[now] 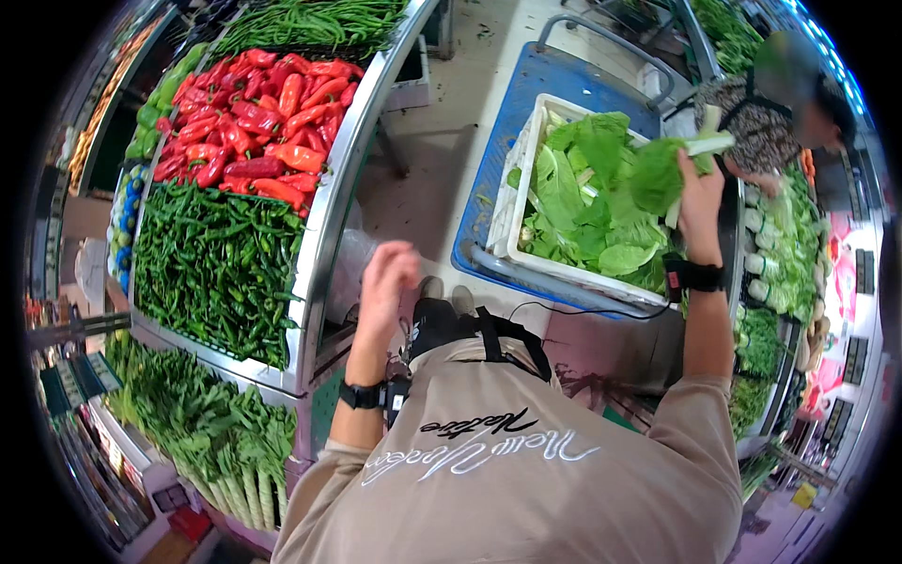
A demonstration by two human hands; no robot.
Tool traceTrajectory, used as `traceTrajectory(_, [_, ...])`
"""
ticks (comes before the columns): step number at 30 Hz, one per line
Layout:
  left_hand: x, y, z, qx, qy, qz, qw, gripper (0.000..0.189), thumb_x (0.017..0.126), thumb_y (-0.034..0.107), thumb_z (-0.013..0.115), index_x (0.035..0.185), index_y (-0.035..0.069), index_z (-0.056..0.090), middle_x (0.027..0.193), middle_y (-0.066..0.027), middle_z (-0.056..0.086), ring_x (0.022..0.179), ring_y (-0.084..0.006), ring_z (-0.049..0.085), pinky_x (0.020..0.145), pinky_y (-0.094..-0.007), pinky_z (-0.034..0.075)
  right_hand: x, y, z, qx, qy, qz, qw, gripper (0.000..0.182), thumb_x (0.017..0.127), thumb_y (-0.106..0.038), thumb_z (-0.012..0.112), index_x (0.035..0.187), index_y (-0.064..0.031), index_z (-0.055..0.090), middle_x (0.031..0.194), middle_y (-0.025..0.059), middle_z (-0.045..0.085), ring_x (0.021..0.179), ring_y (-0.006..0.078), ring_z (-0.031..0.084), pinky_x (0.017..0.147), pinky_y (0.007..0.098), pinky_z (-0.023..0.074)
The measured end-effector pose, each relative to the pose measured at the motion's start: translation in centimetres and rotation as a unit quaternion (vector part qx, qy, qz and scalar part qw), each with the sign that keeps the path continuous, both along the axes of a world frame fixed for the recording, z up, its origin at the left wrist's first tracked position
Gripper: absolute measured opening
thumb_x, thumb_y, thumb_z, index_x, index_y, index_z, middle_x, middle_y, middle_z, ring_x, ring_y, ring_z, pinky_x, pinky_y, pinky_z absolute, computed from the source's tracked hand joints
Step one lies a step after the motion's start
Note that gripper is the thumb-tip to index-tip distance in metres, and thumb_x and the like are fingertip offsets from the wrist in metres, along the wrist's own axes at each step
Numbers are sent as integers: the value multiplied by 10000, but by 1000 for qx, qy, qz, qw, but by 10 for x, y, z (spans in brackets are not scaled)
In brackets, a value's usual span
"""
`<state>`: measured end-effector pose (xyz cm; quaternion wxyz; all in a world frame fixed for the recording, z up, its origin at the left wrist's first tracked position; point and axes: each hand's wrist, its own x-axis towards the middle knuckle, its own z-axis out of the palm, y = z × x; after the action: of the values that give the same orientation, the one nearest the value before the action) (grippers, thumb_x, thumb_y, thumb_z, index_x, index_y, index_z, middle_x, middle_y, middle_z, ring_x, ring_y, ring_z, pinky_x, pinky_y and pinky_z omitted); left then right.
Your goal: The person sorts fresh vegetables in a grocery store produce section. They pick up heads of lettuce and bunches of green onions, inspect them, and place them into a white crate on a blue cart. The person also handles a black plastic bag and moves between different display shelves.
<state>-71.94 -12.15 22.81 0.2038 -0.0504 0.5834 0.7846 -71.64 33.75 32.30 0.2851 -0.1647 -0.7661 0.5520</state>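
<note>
My right hand (pixel 700 194) grips loose leafy greens (pixel 659 176) with pale stalks, above the right side of a white plastic crate (pixel 520 204). Broad green leaves (pixel 588 211) fill that crate. My left hand (pixel 387 275) hangs in the air beside the metal edge of the vegetable stand, its fingers curled and blurred. No object shows in it, though the inside of the palm is hidden.
The crate sits on a blue platform trolley (pixel 486 166) with a grey handle (pixel 612 39). Red peppers (pixel 246 127) and green chillies (pixel 218 261) fill the left stand (pixel 349 169). Another person (pixel 747 116) is by the right shelves, near Chinese cabbages (pixel 782 247). A black cable (pixel 585 310) runs from my right wrist.
</note>
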Motion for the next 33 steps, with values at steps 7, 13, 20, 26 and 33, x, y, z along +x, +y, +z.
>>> traceTrajectory(7, [-50, 114, 25, 48, 244, -162, 955, 650, 865, 226, 626, 1379, 49, 271, 1235, -132, 448, 1159, -219, 437, 998, -351, 363, -23, -184, -10, 168, -117, 79, 976, 255, 793, -105, 667, 1024, -1, 636, 682, 88, 608, 530, 131, 485, 498, 306, 399])
traceTrajectory(13, [-61, 120, 11, 245, 38, -66, 967, 533, 915, 274, 552, 1363, 116, 310, 1224, -86, 481, 1131, -198, 490, 948, -351, 421, -54, -254, -50, -15, -50, 129, 990, 317, 797, -80, 638, 1073, 20, 519, 893, 183, 615, 807, 276, 622, 727, 367, 484])
traceTrajectory(20, [-77, 101, 5, 294, -105, -34, 949, 321, 923, 172, 557, 1202, 21, 508, 1136, -74, 580, 987, -154, 570, 860, -312, 463, -51, -254, -46, 446, -125, 195, 865, 632, 778, -150, 610, 1288, 116, 351, 1330, 253, 354, 1274, 405, 333, 1071, 424, 281])
traceTrajectory(26, [-84, 103, -4, 288, -138, 20, 947, 260, 910, 192, 570, 1117, 39, 533, 986, -49, 598, 872, -160, 589, 769, -318, 488, -46, -201, -62, 202, -115, 193, 953, 666, 786, -295, 677, 1273, 70, 405, 1277, 257, 436, 1237, 387, 399, 1049, 421, 317])
traceTrajectory(33, [-119, 82, -11, 456, -214, 28, 863, 269, 853, 319, 573, 931, 65, 528, 765, -37, 496, 699, -157, 432, 670, -308, 401, -51, -100, -122, 280, -340, 5, 898, 662, 749, -346, 723, 1184, 92, 483, 1211, 285, 527, 1096, 401, 544, 921, 425, 448])
